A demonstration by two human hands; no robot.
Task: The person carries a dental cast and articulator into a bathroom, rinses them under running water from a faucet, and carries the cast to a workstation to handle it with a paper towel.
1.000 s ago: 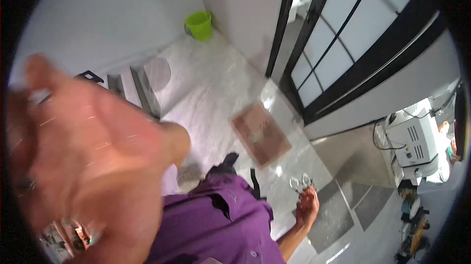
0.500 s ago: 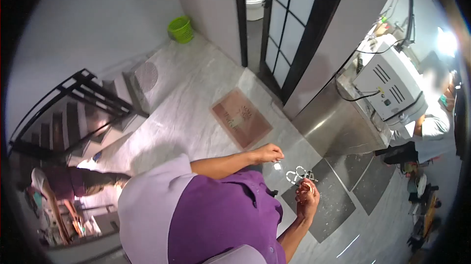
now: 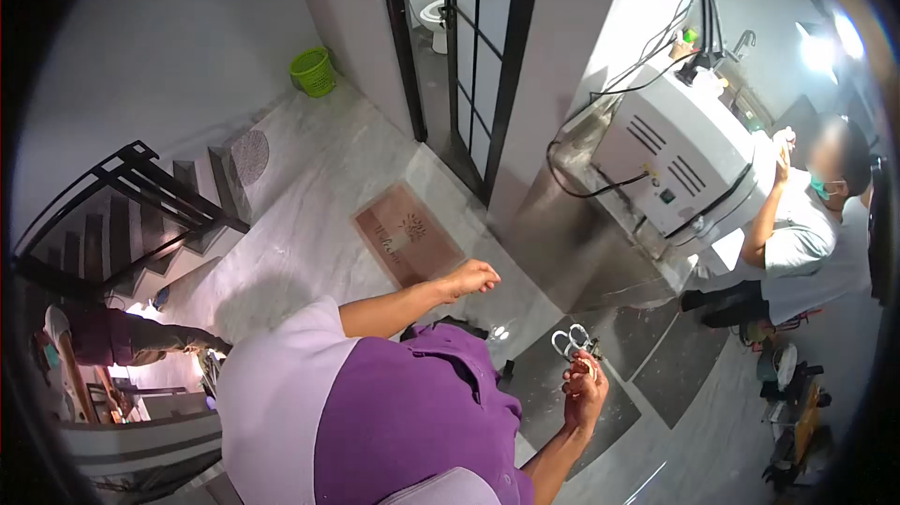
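Legibly, "Welcome" on the pink mat (image 3: 409, 234) — white loops (image 3: 571, 342) in right hand (image 3: 585, 396).

The right hand (image 3: 586, 394) covers part of the white looped thing (image 3: 572, 344), so its whole shape cannot be seen. Whether the left hand (image 3: 472, 278) holds some tiny thing, I cannot tell. A co-worker's head (image 3: 855, 156) is blurred. The lower edge cuts the purple shirt (image 3: 403, 430).
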